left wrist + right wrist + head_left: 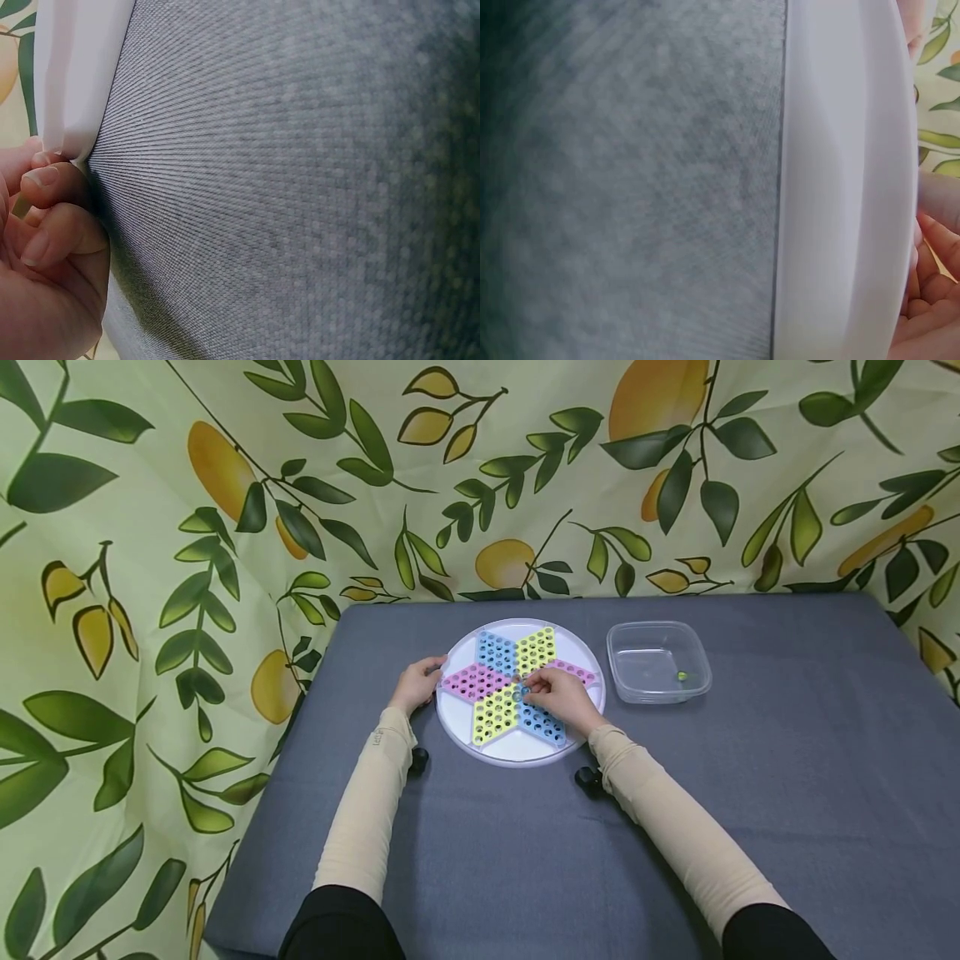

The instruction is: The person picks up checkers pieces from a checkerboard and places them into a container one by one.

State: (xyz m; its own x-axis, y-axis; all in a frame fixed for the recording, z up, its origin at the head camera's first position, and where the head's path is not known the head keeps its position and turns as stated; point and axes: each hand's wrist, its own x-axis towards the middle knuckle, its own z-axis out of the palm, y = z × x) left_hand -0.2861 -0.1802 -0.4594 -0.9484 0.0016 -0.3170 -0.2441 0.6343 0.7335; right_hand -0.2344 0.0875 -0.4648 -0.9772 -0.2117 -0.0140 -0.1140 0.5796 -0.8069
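Note:
A round white Chinese checkers board (pixel 459 727) lies on the table, its star of blue, yellow and pink sections dotted with holes. My left hand (pixel 417 683) grips the board's left rim, thumb and curled fingers at the edge in the left wrist view. Over the centre of the star is my right hand (pixel 558 695), with bent fingers and its fingertips close to the holes. Small round spots show at these fingertips; I cannot tell whether they pinch a marble. In the right wrist view the white rim (pixel 840 180) partly covers the right hand's fingers (pixel 939 195).
To the right of the board stands a clear plastic container (pixel 648 693) with a small yellow-green marble (pixel 682 676) inside. Grey cloth (pixel 510 860) covers the table. Behind it hangs a leaf-and-fruit patterned curtain (pixel 420 510). A black device sits under each wrist.

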